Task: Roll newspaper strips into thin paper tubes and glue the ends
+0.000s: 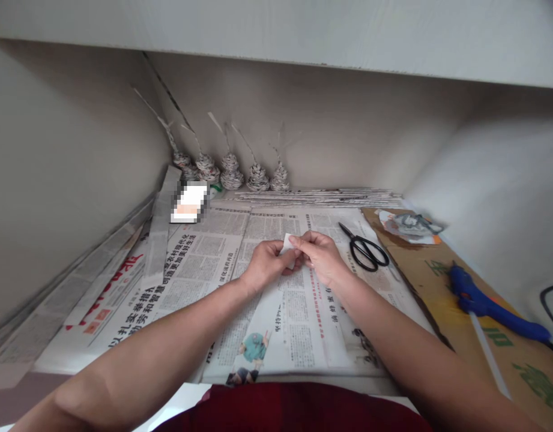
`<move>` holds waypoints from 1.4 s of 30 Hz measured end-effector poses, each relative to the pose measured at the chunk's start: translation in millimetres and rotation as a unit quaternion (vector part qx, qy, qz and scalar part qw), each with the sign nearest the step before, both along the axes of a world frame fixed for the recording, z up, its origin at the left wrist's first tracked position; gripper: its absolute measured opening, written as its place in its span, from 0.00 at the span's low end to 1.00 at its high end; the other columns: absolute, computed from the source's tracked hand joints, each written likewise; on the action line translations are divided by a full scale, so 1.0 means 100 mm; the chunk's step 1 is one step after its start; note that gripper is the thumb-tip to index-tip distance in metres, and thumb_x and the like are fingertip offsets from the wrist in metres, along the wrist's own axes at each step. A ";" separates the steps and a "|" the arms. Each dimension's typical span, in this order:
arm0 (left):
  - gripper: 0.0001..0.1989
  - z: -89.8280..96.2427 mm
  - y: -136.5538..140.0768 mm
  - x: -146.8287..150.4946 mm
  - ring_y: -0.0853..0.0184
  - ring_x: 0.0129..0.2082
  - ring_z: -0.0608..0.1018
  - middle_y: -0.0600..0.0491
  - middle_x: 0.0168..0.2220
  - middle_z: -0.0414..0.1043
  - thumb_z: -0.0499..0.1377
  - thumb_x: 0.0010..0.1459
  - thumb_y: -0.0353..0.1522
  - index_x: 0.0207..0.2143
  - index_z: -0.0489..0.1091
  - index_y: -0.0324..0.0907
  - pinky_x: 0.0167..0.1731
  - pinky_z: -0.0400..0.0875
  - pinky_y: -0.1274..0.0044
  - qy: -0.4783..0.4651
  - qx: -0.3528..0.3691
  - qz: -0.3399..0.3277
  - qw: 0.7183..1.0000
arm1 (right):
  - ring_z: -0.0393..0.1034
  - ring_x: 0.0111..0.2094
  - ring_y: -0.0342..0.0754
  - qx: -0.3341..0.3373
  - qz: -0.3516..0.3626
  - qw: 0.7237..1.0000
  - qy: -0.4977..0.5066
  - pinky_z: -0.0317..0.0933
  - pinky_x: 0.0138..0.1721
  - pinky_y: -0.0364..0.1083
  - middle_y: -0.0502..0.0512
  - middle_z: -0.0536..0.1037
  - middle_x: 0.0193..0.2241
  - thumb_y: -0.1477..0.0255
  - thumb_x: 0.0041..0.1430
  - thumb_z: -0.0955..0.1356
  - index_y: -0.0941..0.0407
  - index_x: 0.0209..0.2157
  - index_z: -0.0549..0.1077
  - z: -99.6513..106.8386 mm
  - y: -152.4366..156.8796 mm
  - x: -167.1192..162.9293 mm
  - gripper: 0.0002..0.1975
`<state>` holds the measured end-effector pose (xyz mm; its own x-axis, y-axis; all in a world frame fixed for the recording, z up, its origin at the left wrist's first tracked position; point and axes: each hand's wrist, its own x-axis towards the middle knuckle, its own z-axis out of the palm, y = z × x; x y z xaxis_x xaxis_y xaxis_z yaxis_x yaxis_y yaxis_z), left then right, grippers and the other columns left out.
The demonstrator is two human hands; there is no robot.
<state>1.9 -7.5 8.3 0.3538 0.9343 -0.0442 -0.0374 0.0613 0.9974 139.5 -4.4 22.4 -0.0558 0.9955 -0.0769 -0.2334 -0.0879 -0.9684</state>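
Observation:
Both my hands meet over the newspaper (276, 336) spread across the work surface. Pinched between them is a small white piece of paper (288, 242), mostly covered by my fingers. My left hand (269, 264) grips it from the left, thumb pointing inward. My right hand (321, 255) holds it from the right, with the thumb on top. Black-handled scissors (368, 252) lie just right of my right hand, blades pointing away from me.
Several woven paper gourds (231, 171) line the back wall, beside thin rolled paper sticks (321, 198). At right, a blue glue gun (492, 306) rests on cardboard (406, 264) near a crumpled plastic piece (413, 225). Folded newspaper strips (114, 258) lie left. A shelf edge (276, 36) overhangs.

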 end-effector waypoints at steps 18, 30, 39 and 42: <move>0.16 -0.03 0.03 0.00 0.69 0.27 0.76 0.50 0.27 0.74 0.66 0.46 0.41 0.29 0.75 0.35 0.30 0.73 0.77 0.013 -0.012 0.007 1.000 | 0.67 0.17 0.43 0.019 0.031 0.998 -0.042 0.64 0.20 0.44 0.49 0.73 0.17 0.62 0.41 0.76 0.58 0.24 0.76 -0.10 0.05 0.08 0.14; 0.16 0.01 -0.02 0.01 0.69 0.30 0.77 0.48 0.29 0.76 0.62 0.52 0.41 0.31 0.74 0.35 0.31 0.75 0.76 -0.067 -0.048 -0.046 0.996 | 0.63 0.13 0.40 0.020 0.068 0.996 -0.052 0.54 0.14 0.40 0.46 0.70 0.15 0.62 0.42 0.75 0.57 0.23 0.71 0.00 0.02 0.08 0.15; 0.16 -0.03 0.00 0.00 0.69 0.32 0.76 0.48 0.30 0.75 0.63 0.51 0.41 0.31 0.75 0.35 0.34 0.72 0.78 -0.049 -0.046 -0.076 0.995 | 0.65 0.14 0.42 -0.014 0.066 0.996 -0.065 0.62 0.15 0.42 0.47 0.71 0.16 0.61 0.40 0.76 0.59 0.24 0.73 -0.02 0.04 0.11 0.17; 0.15 -0.02 -0.01 0.01 0.70 0.30 0.76 0.49 0.28 0.74 0.64 0.50 0.40 0.30 0.75 0.34 0.32 0.71 0.80 -0.029 -0.031 -0.069 0.997 | 0.66 0.14 0.41 -0.020 0.059 0.996 -0.069 0.63 0.15 0.41 0.47 0.71 0.15 0.62 0.40 0.76 0.59 0.23 0.72 -0.03 0.03 0.09 0.16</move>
